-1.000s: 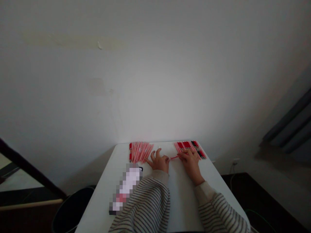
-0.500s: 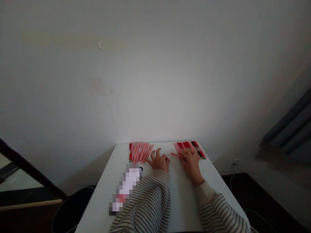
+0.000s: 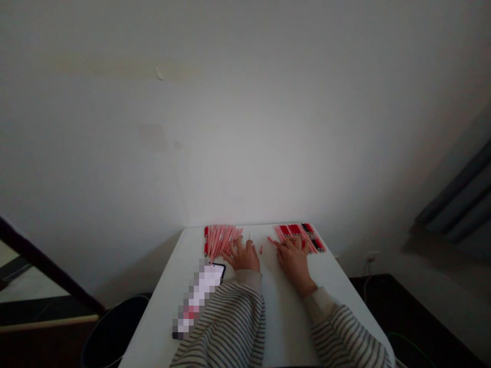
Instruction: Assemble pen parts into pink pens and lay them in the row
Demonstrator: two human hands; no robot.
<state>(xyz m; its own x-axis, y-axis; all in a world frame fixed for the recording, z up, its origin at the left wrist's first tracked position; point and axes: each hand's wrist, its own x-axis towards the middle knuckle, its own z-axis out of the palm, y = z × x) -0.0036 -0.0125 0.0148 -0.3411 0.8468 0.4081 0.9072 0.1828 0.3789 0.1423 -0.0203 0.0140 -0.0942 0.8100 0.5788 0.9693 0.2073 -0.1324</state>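
Note:
My left hand (image 3: 242,255) lies with its fingers apart at the right edge of a fanned pile of slim pink pens (image 3: 221,240). Its fingertips touch or almost touch the nearest pens. My right hand (image 3: 295,259) has its fingers curled round a pink pen (image 3: 271,240), whose end points out to the left; the rest is hidden by the hand. Under and beyond that hand lies a second group of pens (image 3: 294,229) with red and black parts. A small pink piece (image 3: 261,249), perhaps a cap, rests between my hands.
The white table (image 3: 284,317) stands against a pale wall (image 3: 245,153). A phone (image 3: 203,289), partly blurred out, lies left of my left forearm. A dark round bin (image 3: 115,332) is on the floor at left. A socket with a cord (image 3: 371,255) is on the right wall.
My left hand has shifted slightly left to the pen pile. The small pink piece now shows on the table. My right hand has moved a little left, and its pen has tilted.

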